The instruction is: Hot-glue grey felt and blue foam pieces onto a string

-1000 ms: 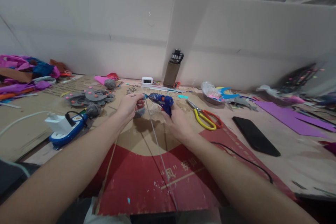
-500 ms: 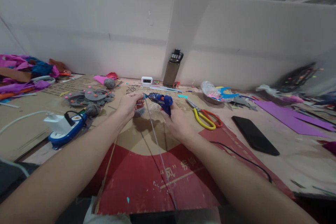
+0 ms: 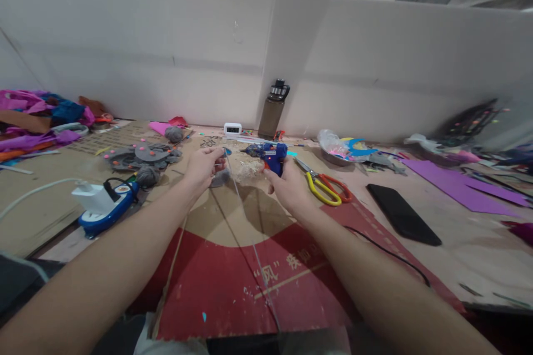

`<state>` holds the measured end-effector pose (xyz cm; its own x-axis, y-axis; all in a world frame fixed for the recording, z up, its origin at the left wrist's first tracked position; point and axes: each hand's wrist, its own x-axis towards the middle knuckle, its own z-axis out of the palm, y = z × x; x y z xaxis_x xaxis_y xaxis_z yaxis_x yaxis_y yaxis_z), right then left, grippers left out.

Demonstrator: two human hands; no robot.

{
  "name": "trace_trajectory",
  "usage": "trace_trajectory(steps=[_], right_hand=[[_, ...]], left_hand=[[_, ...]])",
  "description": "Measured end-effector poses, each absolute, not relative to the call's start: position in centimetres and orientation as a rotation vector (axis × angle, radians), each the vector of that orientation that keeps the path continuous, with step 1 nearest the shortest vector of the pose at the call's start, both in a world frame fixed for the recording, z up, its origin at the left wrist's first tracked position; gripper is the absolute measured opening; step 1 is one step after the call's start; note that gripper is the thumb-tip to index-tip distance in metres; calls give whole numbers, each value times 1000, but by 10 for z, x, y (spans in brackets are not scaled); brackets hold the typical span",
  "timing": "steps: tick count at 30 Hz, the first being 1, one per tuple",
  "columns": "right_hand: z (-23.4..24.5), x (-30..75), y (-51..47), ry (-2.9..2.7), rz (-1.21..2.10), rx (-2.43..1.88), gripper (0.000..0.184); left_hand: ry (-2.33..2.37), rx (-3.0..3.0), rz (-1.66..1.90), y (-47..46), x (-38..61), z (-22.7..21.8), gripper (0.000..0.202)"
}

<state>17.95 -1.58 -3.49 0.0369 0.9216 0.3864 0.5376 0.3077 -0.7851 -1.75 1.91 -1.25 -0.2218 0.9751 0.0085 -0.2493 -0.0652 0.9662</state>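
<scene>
My left hand point(image 3: 203, 168) is closed in a pinch on a small blue piece point(image 3: 227, 151), too small to make out fully. From that piece a thin grey strand point(image 3: 243, 208) runs down toward the front edge of the cardboard point(image 3: 233, 299). My right hand point(image 3: 290, 186) grips a blue hot glue gun point(image 3: 273, 156) by its handle, nozzle pointing left and apart from the blue piece. Whitish crumbs of dried glue point(image 3: 247, 169) lie below the nozzle. Scissors point(image 3: 322, 184) with one yellow and one red handle rest right of the glue gun.
On the left stand a blue power strip point(image 3: 106, 216) and grey felt pieces with coloured dots point(image 3: 141, 155). A bottle point(image 3: 272, 111) and a small white clock point(image 3: 232, 128) are near the wall. To the right lie a black phone point(image 3: 402, 213), a bowl point(image 3: 339, 158) and purple sheets point(image 3: 458, 183).
The glue gun has moved right with my right hand, its nozzle now away from the blue piece. My left hand has shifted slightly left, still pinching the piece.
</scene>
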Motion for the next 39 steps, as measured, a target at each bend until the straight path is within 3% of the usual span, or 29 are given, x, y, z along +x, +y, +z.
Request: trace_trajectory(steps=[5, 11, 14, 18, 20, 26, 39], right_hand=[[-48, 198, 9, -1735, 408, -1608, 15], [-40, 199, 0, -1655, -11, -1622, 19], [-25, 176, -13, -1587, 297, -1326, 18], [-14, 138, -22, -1262, 1096, -1006, 33], [-13, 128, -22, -1157, 1233, -953, 32], [-18, 129, -16, -1309, 795, -997, 12], [-16, 134, -22, -1414, 578, -1080, 15]], left_hand=[[1127, 1108, 1554, 18, -12, -18, 9], [1191, 1376, 1562, 13, -8, -17, 8], [1235, 1488, 1550, 7, -4, -13, 7], [1304, 1725, 1565, -3, 2, -9, 7], [1349, 1832, 1557, -6, 3, -8, 6], [1282, 1685, 1506, -11, 7, -5, 11], [946, 1320, 1511, -8, 14, -11, 13]])
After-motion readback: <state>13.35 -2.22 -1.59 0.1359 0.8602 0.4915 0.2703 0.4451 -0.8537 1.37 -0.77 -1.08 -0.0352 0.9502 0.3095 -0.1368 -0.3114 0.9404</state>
